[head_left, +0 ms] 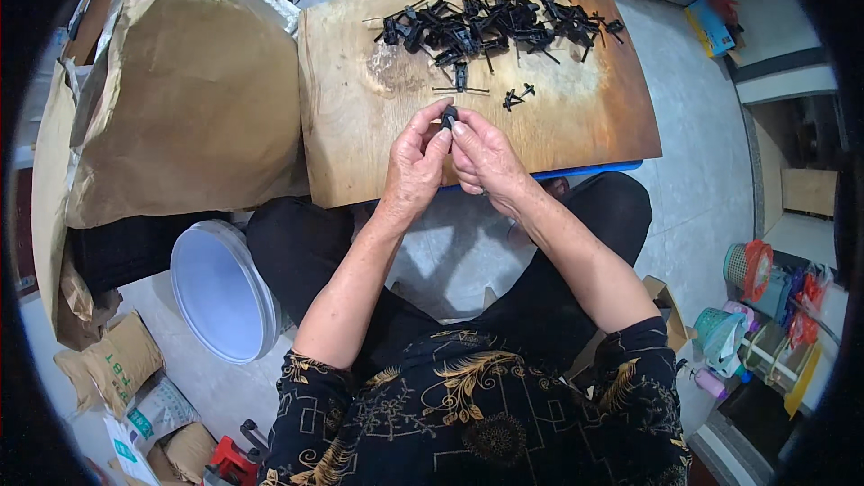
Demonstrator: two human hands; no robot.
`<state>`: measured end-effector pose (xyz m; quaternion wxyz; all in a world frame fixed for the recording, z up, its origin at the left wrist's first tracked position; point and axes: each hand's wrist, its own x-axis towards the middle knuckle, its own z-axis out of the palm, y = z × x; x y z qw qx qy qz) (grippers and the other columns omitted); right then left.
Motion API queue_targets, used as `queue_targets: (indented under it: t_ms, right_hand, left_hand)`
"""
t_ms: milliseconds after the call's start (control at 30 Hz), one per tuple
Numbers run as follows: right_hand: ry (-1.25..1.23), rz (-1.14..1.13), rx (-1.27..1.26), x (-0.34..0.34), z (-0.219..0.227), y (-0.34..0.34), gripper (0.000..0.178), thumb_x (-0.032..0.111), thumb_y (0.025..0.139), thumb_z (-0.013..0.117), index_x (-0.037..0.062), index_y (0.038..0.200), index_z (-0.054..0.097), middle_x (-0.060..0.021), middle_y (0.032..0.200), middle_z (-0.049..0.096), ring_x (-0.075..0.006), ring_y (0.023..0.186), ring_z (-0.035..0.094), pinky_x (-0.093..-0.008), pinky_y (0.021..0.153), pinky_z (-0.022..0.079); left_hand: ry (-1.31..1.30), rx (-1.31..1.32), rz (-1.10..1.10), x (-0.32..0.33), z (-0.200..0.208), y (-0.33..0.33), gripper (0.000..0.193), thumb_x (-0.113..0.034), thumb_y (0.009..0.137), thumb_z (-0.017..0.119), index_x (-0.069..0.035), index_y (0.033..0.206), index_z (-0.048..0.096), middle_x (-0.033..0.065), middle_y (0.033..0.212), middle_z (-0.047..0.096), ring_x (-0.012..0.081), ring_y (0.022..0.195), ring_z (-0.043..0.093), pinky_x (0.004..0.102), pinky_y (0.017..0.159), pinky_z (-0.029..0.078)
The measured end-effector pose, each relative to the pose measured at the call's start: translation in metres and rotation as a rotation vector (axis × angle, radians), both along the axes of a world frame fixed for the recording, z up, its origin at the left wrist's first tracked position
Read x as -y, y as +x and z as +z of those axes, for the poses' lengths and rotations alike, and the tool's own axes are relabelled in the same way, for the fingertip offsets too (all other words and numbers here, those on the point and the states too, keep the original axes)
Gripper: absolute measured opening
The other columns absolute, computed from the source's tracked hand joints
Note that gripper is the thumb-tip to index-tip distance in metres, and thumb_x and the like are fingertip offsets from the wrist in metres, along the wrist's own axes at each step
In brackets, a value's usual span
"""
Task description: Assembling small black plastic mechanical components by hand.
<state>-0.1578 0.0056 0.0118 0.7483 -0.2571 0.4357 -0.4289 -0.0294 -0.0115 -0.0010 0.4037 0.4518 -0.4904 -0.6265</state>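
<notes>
Small black part (449,116) is sitting between the two hands' fingertips, over the near part of the bench (346,148), a bit left of its middle. Long axis looks to be running roughly near-far, but the fingers are covering most of it, so can't confirm the tilt. Left hand (414,157) is pinching from the left, right hand (489,157) from the right; both grips are narrow, thumbs on the near side, neither hand clearly nearer. Can't tell which one is carrying the weight, or whether any knuckle is touching the bench. Just beyond the fingertips, slightly right, a single black assembly (462,78) is lying apart, its thin crossbar running left-right. Farther right, small loose black pieces (517,97) are lying near the right hand, closer to it than to the left. Past those, the tangled heap of black parts (477,25) is spreading left-right along the far side, well apart from both hands.
</notes>
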Motion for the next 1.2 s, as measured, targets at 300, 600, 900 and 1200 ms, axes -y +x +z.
queue_targets:
  t_ms: [300, 600, 900, 1200]
  right_hand:
    - [-0.011, 0.079, -0.072, 0.011, -0.006, 0.005, 0.027, 0.029, 0.096, 0.039, 0.012, 0.117, 0.042, 0.0074, 0.055, 0.031, -0.0019, 0.041, 0.024, -0.0182, 0.036, 0.021]
    - [0.012, 0.27, -0.132, 0.028, -0.003, 0.006, 0.027, 0.025, 0.096, 0.039, 0.011, 0.119, 0.044, 0.0072, 0.055, 0.033, -0.0019, 0.04, 0.025, -0.0186, 0.034, 0.019]
    - [-0.556, 0.288, -1.621, 0.071, -0.03, -0.03, 0.025, 0.023, 0.084, 0.055, 0.0042, 0.1, 0.053, -0.0151, 0.079, 0.063, -0.0309, 0.077, 0.062, -0.0404, 0.069, 0.049]
    - [-0.715, 0.231, -1.687, 0.078, -0.046, -0.035, 0.016, 0.02, 0.083, 0.051, 0.0056, 0.089, 0.054, -0.0212, 0.075, 0.06, -0.0384, 0.078, 0.06, -0.0467, 0.068, 0.047]
  left_hand:
    - [-0.24, 0.114, 0.077, 0.005, -0.014, 0.004, 0.034, 0.002, 0.086, 0.049, -0.003, 0.119, 0.052, 0.0042, 0.095, 0.06, 0.0084, 0.086, 0.054, 0.0234, 0.076, 0.045]
    - [-0.28, 0.24, 0.093, 0.008, -0.015, 0.026, 0.029, 0.002, 0.084, 0.049, -0.001, 0.112, 0.055, 0.0078, 0.094, 0.063, 0.0114, 0.08, 0.06, 0.0258, 0.072, 0.049]
    - [-0.477, 0.508, 0.555, -0.046, 0.088, 0.172, 0.031, 0.0, 0.088, 0.046, -0.004, 0.119, 0.05, 0.0032, 0.088, 0.059, 0.0056, 0.061, 0.05, 0.0179, 0.057, 0.043]
    - [-0.208, 1.441, 0.516, -0.148, 0.028, 0.362, 0.035, -0.013, 0.088, 0.052, -0.005, 0.121, 0.047, 0.0178, 0.1, 0.056, 0.0291, 0.092, 0.055, 0.0364, 0.08, 0.043]
